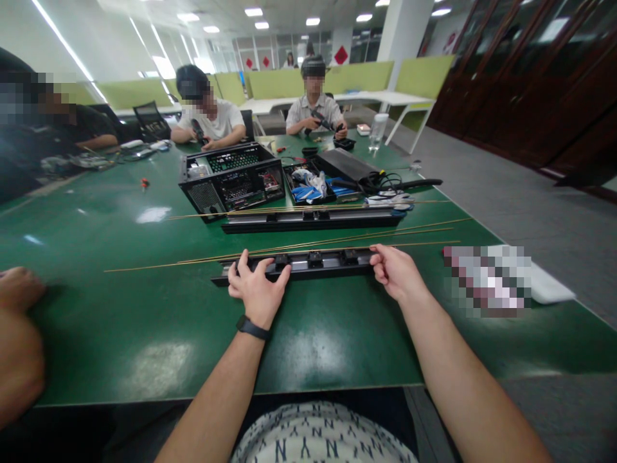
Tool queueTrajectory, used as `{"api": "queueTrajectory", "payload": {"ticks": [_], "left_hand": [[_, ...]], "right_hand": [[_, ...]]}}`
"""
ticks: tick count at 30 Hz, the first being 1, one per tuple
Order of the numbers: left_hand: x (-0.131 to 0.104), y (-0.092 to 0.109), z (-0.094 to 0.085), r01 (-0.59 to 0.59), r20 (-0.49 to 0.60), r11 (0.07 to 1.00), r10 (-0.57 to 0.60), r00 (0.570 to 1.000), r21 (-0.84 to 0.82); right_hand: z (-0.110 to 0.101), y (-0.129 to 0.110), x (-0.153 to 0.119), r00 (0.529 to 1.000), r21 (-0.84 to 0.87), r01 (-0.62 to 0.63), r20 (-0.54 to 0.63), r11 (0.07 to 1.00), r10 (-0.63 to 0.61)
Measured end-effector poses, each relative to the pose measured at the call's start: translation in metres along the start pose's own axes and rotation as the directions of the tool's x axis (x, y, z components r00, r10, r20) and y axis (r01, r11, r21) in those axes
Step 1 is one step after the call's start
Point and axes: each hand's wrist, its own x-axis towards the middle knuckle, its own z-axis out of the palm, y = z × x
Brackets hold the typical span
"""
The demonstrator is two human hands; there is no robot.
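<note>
Black rail (pixel 328 270) lying inward from near edge of green surface (pixel 144 328), left hand (pixel 260 292) with fingers spread over its left part, right hand (pixel 398 270) curled at its right end, whether grasping I cannot tell, thin rods (pixel 144 267) behind, second rail (pixel 313 224) toward far edge.

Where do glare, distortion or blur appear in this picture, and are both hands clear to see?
Head view: pale glare patches on the green table; head view: the dark cabinet and the pillar slant, likely from wide-lens distortion; head view: haze softens the far left, and mosaic blocks cover an item at right; head view: left hand and right hand look fairly clear.
</note>
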Motion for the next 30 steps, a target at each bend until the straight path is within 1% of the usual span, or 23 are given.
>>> {"api": "queueTrajectory", "payload": {"ticks": [11,30], "left_hand": [[0.0005,-0.0012,-0.0006,-0.021,0.021,1.0,0.021,1.0,0.001],[-0.0002,0.0033,-0.0031,-0.012,0.041,1.0,0.012,0.999,-0.003]], "right_hand": [[-0.0015,0.001,0.0014,1.0,0.009,-0.001,0.005,1.0,0.001],[-0.0014,0.0007,0.0017,1.0,0.003,-0.01,-0.003,1.0,0.01]]}}
